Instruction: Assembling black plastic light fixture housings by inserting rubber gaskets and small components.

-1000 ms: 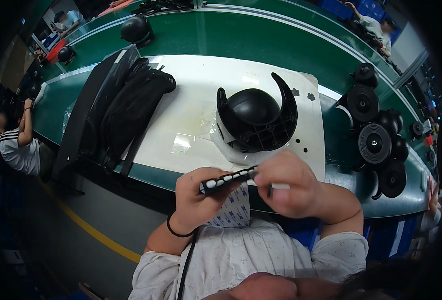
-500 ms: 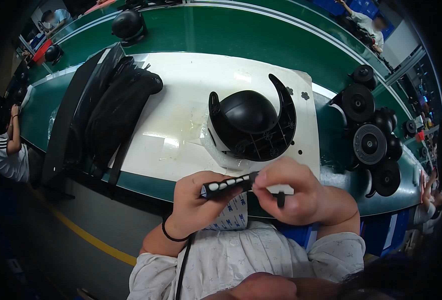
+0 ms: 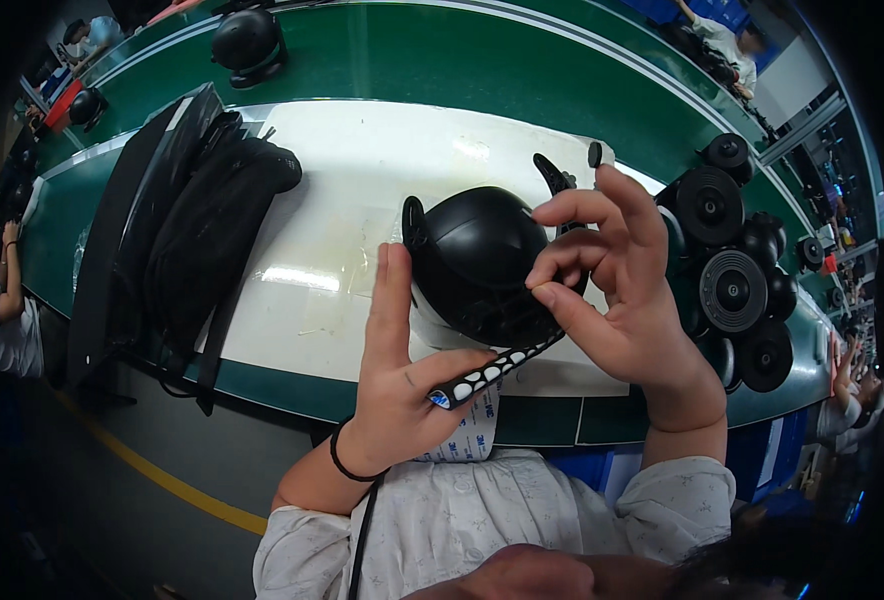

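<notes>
My left hand [image 3: 407,400] grips a black strip with white oval spots [image 3: 492,374] near its thumb; two of its fingers stretch up beside a glossy black domed part [image 3: 482,240]. The strip's far end passes under the thumb of my right hand [image 3: 622,300]. That hand pinches thumb and fingertip together over the part's near right side; what lies between them is too small to tell. A small black round pad [image 3: 595,155] shows at the tip of its raised finger. The part has two curved horns and is partly hidden by my right hand. Blue-printed backing paper [image 3: 479,430] hangs below my left hand.
A white sheet [image 3: 332,220] covers the green bench. Left of it lie a black case [image 3: 127,240] and black mesh bag [image 3: 227,210]. Several round black speaker-like units [image 3: 732,290] cluster at right. Another domed unit [image 3: 247,45] stands across the bench. Other people work farther off.
My right hand has moved up and right from beside the strip, over the domed part. My left hand's fingers have stretched out toward the part, and the strip has swung lower right.
</notes>
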### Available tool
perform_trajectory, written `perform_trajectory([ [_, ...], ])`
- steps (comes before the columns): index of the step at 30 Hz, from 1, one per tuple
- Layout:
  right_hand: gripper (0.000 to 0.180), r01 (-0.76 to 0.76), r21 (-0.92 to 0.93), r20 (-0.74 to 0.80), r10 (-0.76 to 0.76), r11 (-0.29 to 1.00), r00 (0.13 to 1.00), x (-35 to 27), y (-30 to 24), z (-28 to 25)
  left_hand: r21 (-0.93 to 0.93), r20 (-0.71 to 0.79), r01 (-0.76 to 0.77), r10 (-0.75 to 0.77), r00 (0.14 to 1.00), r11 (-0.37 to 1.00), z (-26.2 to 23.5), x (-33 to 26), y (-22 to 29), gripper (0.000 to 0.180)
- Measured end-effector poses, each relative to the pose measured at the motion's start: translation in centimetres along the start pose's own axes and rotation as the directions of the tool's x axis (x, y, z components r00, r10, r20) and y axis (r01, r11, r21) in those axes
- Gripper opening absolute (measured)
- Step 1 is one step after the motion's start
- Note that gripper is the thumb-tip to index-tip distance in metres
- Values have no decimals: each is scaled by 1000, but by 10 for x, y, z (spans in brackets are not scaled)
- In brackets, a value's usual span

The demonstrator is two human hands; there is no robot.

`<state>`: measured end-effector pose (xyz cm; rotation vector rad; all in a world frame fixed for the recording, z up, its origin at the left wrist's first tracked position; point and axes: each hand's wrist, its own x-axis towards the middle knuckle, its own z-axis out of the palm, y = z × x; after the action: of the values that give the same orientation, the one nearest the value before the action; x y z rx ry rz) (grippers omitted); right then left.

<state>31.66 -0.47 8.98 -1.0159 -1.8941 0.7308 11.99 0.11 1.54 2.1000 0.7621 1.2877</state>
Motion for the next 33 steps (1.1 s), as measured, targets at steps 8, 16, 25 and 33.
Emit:
perform_trajectory([
  [8, 40, 421, -521, 197, -376, 743, 906, -12, -9, 4, -98, -24, 30, -32, 999, 995, 3, -2, -2, 28],
  [16, 59, 50, -258, 8, -50, 965, 999, -32, -2, -2, -10, -70, -9, 8, 998, 1000, 11, -4, -1, 25],
  [25, 50, -2, -387, 54, 25, 922, 998, -26, -3, -1, -40, -94, -5, 2, 996, 999, 16, -4, -3, 23],
  [33, 39, 188, -655, 66, -192, 732, 979, -50, -1, 2, -42, -96, 6, -10, 995, 999, 14, -4, -5, 25],
])
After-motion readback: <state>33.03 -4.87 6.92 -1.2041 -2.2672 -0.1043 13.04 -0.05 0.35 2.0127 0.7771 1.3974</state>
